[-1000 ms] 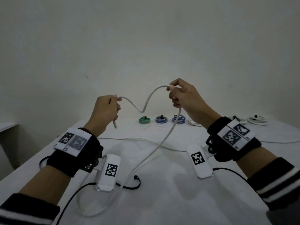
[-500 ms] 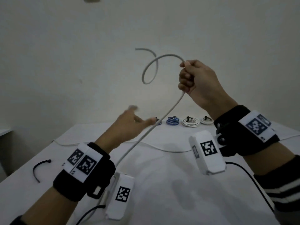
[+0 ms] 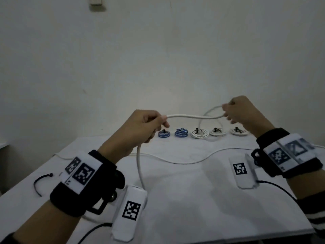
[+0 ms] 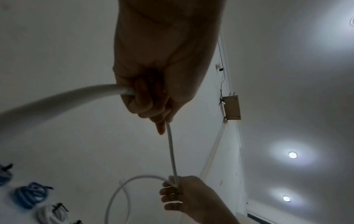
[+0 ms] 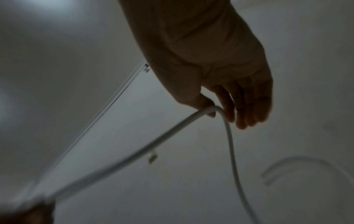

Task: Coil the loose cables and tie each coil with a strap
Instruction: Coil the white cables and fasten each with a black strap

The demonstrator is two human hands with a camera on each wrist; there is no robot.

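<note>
Fingers of the left hand (image 3: 139, 128) curl around the white cable (image 3: 192, 117), right hand (image 3: 241, 112) pinches it at the first loop, both raised above the table (image 3: 193, 199) in front of the row of tied coils (image 3: 199, 133). Cable looks light, smooth, springy-stiff, likely to uncoil; best gripped where loops cross. Thin round white cord, tail hanging to the table.

A small beige rectangular wall plate (image 3: 95, 4) sits high on the plain pale wall (image 3: 158, 59). Seen from the left wrist, a wooden box-like fixture (image 4: 231, 107) is mounted beside that wall, and round recessed ceiling lights (image 4: 292, 155) glow beyond it.
</note>
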